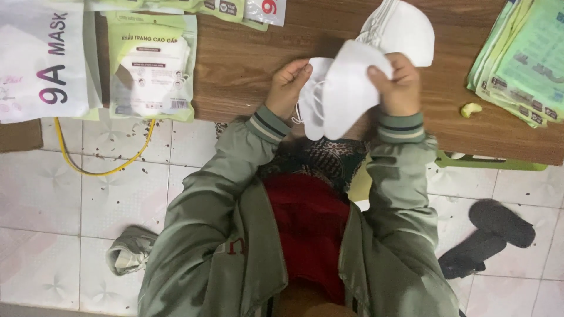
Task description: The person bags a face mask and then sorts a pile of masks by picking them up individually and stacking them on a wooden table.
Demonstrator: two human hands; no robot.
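Both hands grip a stack of folded white masks over the wooden table edge. Left hand pinches the left side; right hand clamps the upper right corner.

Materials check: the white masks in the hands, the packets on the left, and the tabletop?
White masks: looks like soft non-woven fabric, matte, folding without hard creases, held by the left hand and right hand. Green-and-white packets: thin plastic film, glossy with crinkles. Tabletop: brown wood grain, semi-matte; could be laminate rather than solid wood.
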